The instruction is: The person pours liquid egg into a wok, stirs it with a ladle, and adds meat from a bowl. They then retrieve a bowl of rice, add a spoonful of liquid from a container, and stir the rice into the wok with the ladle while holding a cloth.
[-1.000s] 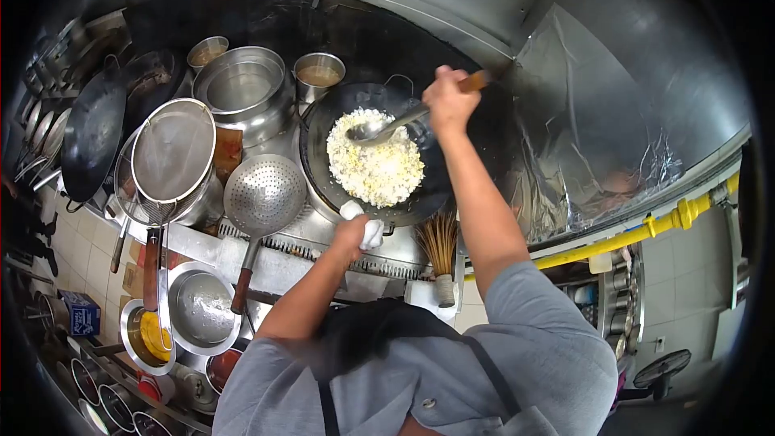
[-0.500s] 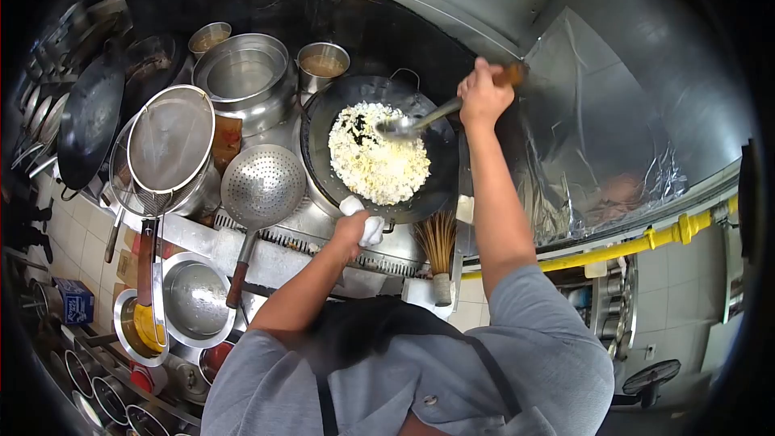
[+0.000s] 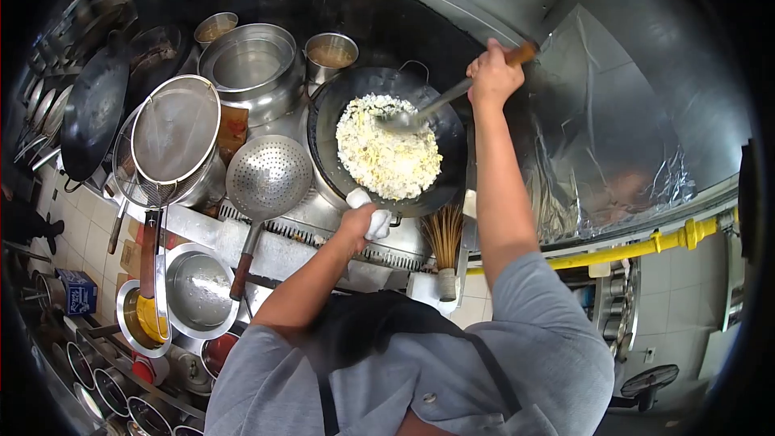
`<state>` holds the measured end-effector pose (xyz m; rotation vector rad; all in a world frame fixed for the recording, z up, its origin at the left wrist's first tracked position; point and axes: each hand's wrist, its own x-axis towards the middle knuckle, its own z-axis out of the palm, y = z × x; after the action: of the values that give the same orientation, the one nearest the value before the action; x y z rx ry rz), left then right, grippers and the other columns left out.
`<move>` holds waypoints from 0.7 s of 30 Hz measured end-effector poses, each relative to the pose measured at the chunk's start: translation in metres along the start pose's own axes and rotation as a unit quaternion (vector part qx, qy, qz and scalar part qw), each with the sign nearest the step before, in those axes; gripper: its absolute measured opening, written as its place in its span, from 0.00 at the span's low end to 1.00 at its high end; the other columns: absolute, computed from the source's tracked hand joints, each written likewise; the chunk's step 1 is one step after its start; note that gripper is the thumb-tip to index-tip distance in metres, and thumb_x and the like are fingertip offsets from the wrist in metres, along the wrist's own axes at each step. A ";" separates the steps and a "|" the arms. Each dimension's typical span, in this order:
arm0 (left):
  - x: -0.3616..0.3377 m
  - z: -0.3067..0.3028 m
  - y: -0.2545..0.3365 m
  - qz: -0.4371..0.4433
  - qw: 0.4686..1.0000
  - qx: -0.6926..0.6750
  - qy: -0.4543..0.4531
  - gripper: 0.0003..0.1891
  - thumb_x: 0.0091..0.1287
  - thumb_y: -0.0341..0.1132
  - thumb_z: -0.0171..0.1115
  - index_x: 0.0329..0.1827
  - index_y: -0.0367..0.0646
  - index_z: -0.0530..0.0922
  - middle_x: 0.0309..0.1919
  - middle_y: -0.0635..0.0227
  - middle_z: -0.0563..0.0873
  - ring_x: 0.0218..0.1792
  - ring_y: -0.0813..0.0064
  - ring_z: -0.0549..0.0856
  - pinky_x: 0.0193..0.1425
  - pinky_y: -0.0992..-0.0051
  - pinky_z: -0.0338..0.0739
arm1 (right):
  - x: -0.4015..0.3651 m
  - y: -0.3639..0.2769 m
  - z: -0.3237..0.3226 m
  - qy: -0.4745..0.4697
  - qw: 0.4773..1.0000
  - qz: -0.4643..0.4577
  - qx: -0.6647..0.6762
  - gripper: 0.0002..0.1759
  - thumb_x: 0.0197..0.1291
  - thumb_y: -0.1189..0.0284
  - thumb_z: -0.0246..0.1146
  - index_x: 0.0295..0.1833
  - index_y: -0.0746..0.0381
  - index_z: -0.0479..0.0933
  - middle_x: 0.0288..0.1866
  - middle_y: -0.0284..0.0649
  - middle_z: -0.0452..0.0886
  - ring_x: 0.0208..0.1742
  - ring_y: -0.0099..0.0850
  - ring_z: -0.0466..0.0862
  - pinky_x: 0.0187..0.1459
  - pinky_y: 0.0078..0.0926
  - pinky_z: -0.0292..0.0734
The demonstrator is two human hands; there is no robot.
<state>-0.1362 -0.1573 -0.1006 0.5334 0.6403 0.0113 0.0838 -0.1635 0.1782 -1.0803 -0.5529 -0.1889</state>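
Observation:
A dark wok (image 3: 448, 145) sits on the stove, holding fried rice (image 3: 387, 157) with yellow bits of egg. My left hand (image 3: 356, 221) is closed around a folded white cloth (image 3: 378, 224) at the wok's near rim; whether it grips the wok's handle beneath is hidden. My right hand (image 3: 495, 76) is wrapped around the handle of a metal ladle (image 3: 440, 101) with a wooden end. The ladle's bowl, blurred by motion, lies in the far part of the rice.
Left of the wok are a perforated skimmer (image 3: 269, 176), a mesh strainer (image 3: 175, 129) and a large steel pot (image 3: 249, 64). A small pot of brownish liquid (image 3: 331, 55) stands behind. A bamboo brush (image 3: 443, 246) is near the wok's front right. A yellow pipe (image 3: 630, 245) runs along the right.
The ladle and my right hand have shifted slightly up and right. The rice has spread differently, covering part of the bare dark patch. My left hand keeps its hold on the cloth.

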 end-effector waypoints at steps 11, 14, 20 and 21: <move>0.004 -0.008 -0.006 0.006 0.999 -0.027 -0.021 0.11 0.65 0.33 0.54 0.43 0.33 0.74 0.34 0.58 0.83 0.30 0.63 0.85 0.30 0.64 0.81 | -0.037 -0.044 -0.010 -0.018 0.993 0.083 -0.084 0.13 0.58 0.76 0.62 0.25 0.58 0.65 0.12 0.29 0.61 0.08 0.21 0.59 0.11 0.23 0.55; -0.005 -0.001 0.001 -0.025 0.999 -0.034 -0.019 0.10 0.65 0.33 0.54 0.43 0.35 0.74 0.34 0.59 0.83 0.30 0.63 0.85 0.30 0.63 0.82 | -0.047 -0.004 -0.024 -0.099 0.990 0.099 -0.033 0.16 0.58 0.78 0.62 0.22 0.58 0.63 0.13 0.30 0.62 0.09 0.23 0.63 0.13 0.23 0.58; 0.001 -0.004 0.000 -0.035 0.999 -0.008 0.003 0.08 0.65 0.36 0.52 0.43 0.43 0.73 0.32 0.63 0.83 0.28 0.64 0.85 0.27 0.62 0.81 | -0.044 -0.055 -0.044 -0.051 0.985 0.019 -0.163 0.16 0.56 0.80 0.61 0.21 0.58 0.65 0.13 0.30 0.64 0.10 0.22 0.65 0.13 0.21 0.57; 0.003 -0.004 -0.001 -0.034 0.999 -0.002 0.007 0.10 0.65 0.38 0.53 0.45 0.45 0.73 0.34 0.63 0.83 0.31 0.62 0.84 0.34 0.56 0.81 | -0.051 -0.032 -0.049 -0.059 0.990 0.024 -0.127 0.16 0.57 0.80 0.60 0.20 0.58 0.64 0.12 0.29 0.62 0.10 0.21 0.64 0.13 0.22 0.58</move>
<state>-0.1367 -0.1557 -0.1056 0.5085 0.6721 -0.0470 0.0435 -0.2278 0.1597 -1.3584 -0.6191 -0.1579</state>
